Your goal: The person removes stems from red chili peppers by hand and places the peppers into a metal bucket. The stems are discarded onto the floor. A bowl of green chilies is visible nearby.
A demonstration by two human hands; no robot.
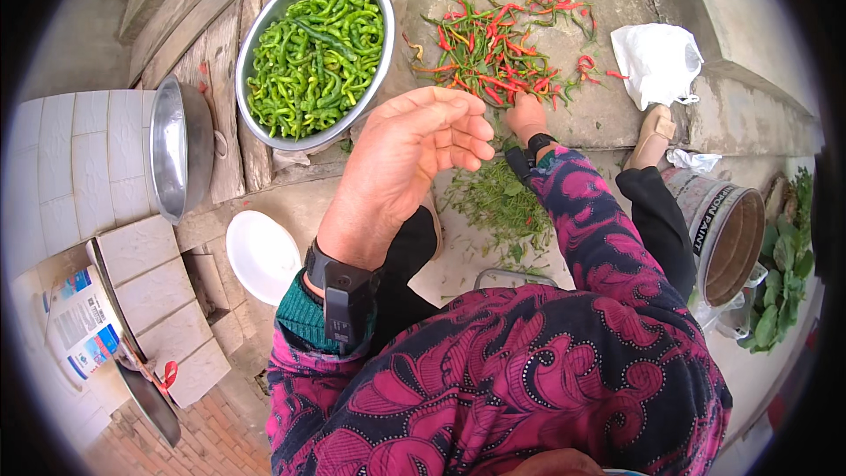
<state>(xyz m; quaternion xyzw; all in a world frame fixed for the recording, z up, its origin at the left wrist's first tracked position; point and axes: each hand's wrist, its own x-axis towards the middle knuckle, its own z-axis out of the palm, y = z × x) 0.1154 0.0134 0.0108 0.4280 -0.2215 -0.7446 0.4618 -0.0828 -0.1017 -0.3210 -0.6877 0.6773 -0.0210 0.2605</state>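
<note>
My left hand point(423, 145) is raised in front of me, its fingers loosely curled and nothing visible in them. Farther out, my right hand point(527, 118) reaches down to the near edge of a pile of red and green chili peppers point(492, 46) on the concrete floor. Its fingertips are among the peppers, so any grip there is hidden. Beyond my left hand stands a metal basin point(390, 46) full of green chili peppers point(317, 66). Below my right hand lies a heap of green stems and leaves point(499, 205).
A white plastic bag point(656, 63) lies by my right shoe point(651, 139), near a paint bucket point(730, 238) on its side. Leafy greens point(783, 284) are at far right. To the left are an empty metal basin point(188, 152), a white bowl point(263, 258) and a cleaver-like blade point(149, 403).
</note>
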